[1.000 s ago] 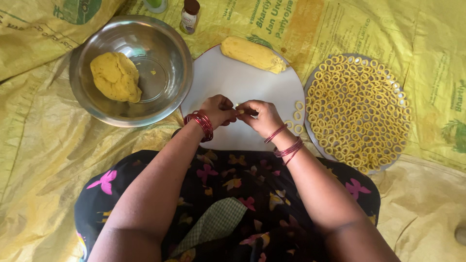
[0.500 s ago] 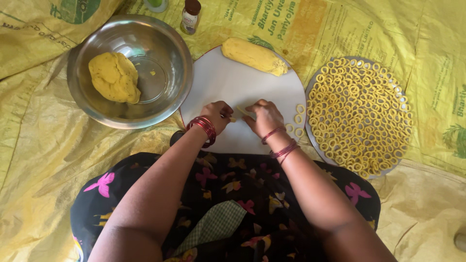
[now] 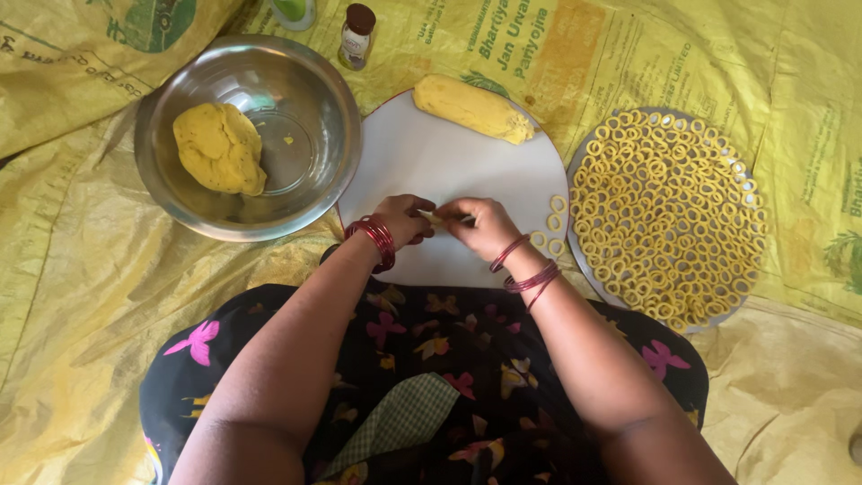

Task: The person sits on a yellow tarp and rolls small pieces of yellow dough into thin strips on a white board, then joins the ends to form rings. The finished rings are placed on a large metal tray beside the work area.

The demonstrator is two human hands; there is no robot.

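Note:
My left hand (image 3: 406, 218) and my right hand (image 3: 483, 224) meet over the near edge of a round white board (image 3: 449, 157). Between their fingertips is a small strip of yellow dough (image 3: 437, 218), pinched from both sides. Both wrists carry red bangles. A yellow dough log (image 3: 471, 108) lies on the far side of the board. Three small dough rings (image 3: 555, 220) sit on the board's right edge. A round tray (image 3: 750, 193) to the right is filled with several dough rings.
A steel bowl (image 3: 310, 99) at the left holds a lump of yellow dough (image 3: 219, 148). A small brown-capped bottle (image 3: 356, 36) and a green-topped container (image 3: 293, 11) stand at the far edge. Yellow plastic sheeting (image 3: 72, 287) covers the ground. My lap wears black butterfly-print cloth.
The hands stay together over the board's near edge, shifting slightly as the fingers work the small dough strip. Nothing else has moved.

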